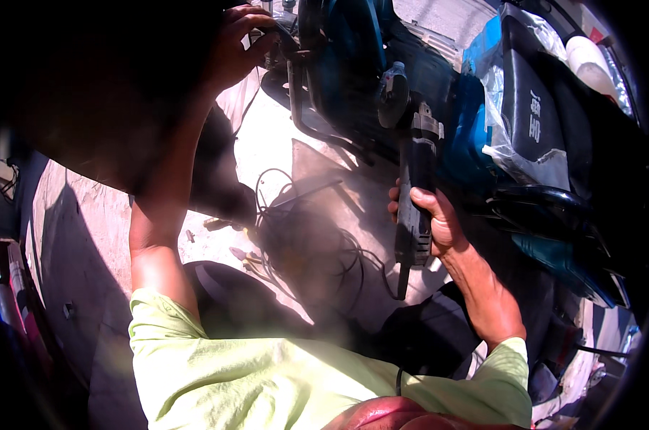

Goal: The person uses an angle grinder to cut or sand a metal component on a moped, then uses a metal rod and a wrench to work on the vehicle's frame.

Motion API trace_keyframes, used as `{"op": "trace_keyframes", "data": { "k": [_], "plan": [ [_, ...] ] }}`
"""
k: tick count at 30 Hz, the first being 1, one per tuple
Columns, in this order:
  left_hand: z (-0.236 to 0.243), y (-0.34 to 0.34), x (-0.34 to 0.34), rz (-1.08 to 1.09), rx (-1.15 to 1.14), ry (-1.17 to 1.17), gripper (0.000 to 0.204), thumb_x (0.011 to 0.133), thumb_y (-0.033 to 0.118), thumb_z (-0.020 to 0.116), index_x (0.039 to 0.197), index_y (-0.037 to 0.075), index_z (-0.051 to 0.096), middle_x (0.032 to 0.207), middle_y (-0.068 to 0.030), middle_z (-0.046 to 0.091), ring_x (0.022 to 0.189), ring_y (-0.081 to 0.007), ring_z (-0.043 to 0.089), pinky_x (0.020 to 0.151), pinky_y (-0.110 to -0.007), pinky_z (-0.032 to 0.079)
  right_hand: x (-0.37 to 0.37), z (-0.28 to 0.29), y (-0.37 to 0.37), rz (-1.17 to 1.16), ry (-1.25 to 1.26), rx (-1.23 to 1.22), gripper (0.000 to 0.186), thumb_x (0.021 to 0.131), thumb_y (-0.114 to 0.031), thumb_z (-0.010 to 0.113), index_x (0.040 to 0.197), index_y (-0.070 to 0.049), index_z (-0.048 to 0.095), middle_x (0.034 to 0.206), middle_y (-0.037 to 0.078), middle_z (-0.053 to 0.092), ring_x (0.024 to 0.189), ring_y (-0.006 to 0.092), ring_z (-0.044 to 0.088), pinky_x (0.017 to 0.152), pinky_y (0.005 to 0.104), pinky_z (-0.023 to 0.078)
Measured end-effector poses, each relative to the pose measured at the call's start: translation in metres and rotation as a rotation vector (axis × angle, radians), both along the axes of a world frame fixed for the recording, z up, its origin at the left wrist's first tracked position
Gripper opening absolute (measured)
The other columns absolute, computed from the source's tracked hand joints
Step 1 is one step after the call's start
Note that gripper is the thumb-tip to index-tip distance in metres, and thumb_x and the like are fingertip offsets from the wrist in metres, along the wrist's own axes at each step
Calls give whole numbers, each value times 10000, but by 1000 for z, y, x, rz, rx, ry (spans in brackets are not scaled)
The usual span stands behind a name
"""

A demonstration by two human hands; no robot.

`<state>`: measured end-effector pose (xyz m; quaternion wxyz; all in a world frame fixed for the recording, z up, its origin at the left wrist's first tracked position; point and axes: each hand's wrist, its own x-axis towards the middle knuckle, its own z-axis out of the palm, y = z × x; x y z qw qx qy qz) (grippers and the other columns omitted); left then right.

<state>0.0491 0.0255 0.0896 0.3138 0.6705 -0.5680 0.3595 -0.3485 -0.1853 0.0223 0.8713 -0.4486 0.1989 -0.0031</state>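
My right hand (442, 218) is wrapped around the dark body of an angle grinder (414, 215). The grinder stands nearly upright in the view, its disc end up beside the blue vehicle (457, 118) and its power cord leaving the lower end. Up at the top, my left hand (242, 43) reaches to the vehicle's front, its fingers and thumb curled at a dark part next to a bent metal tube (296, 93). What those fingers hold is hard to make out in the shadow.
A black seat (532, 107) partly wrapped in clear plastic is on the right, with a white cylindrical object (589, 61) beyond it. Loose black cable (353, 251) coils on the sunlit ground (317, 161) between my arms. A large dark shape fills the upper left.
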Motion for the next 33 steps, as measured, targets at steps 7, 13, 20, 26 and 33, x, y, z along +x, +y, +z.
{"op": "trace_keyframes", "data": {
  "k": [7, 13, 20, 26, 33],
  "plan": [
    [16, 69, 12, 228, -310, 336, 248, 949, 168, 692, 1182, 85, 680, 1079, -44, 732, 1007, -140, 684, 897, -259, 513, 7, 0, 5, 74, 31, -86, 417, 900, -231, 681, 1232, -12, 559, 1071, 123, 677, 905, 206, 708, 785, 337, 603],
    [39, 95, 11, 370, -525, 446, 256, 925, 148, 697, 1161, 51, 679, 1034, -42, 729, 922, -120, 668, 850, -273, 522, 10, -5, 11, 13, 57, -83, 418, 896, -225, 686, 1236, -11, 570, 1068, 127, 684, 907, 207, 710, 791, 338, 600],
    [33, 66, 18, -278, -298, 802, 199, 971, 84, 626, 1153, 16, 667, 1017, -98, 731, 939, -192, 705, 887, -317, 539, 27, -2, 12, -78, 52, -6, 380, 896, -224, 701, 1189, -4, 598, 1055, 126, 693, 892, 210, 716, 754, 328, 608],
    [45, 36, 22, -585, -196, 1023, 395, 1025, 234, 501, 1338, -3, 539, 1232, -187, 655, 1185, -323, 617, 1053, -433, 449, 28, 46, 24, -165, 108, 60, 349, 919, -239, 663, 1155, 6, 587, 1033, 106, 682, 907, 195, 707, 752, 321, 600],
    [48, -48, 6, -831, -221, 905, 441, 1015, 320, 502, 1325, 9, 544, 1312, -184, 617, 1279, -344, 552, 1111, -460, 385, 4, 73, 49, -424, 55, 177, 364, 935, -270, 639, 1196, -19, 616, 1066, 101, 696, 898, 191, 702, 781, 327, 588]
  ]
}}
